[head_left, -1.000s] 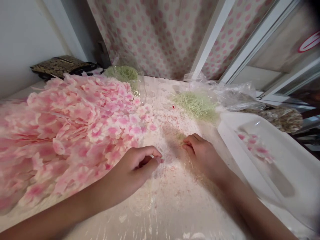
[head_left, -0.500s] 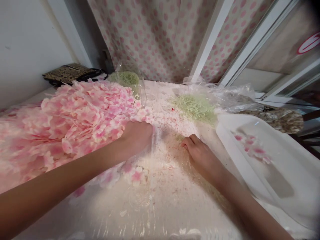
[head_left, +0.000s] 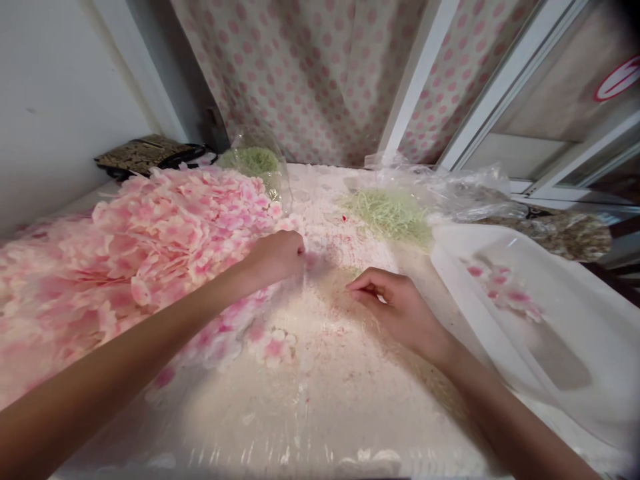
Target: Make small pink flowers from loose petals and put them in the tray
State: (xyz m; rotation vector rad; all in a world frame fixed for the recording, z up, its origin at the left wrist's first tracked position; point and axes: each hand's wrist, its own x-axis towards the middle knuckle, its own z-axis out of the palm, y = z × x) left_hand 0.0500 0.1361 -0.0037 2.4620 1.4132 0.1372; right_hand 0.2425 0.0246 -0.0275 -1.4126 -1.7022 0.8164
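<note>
A big heap of pink fabric petals covers the left of the table. My left hand rests at the heap's right edge, fingers curled shut on a pink petal. My right hand lies on the plastic-covered tabletop just to the right, thumb and forefinger pinched together on something too small to make out. A few loose petals lie below my left wrist.
A pile of pale green stems sits behind my right hand, and another in a clear bag at the back. A white plastic bag with some finished pink flowers lies at right. A dark patterned pouch lies at back left.
My left hand went from the table's middle up to the edge of the petal heap and closed on a petal. My right hand shifted slightly left and formed a pinch.
</note>
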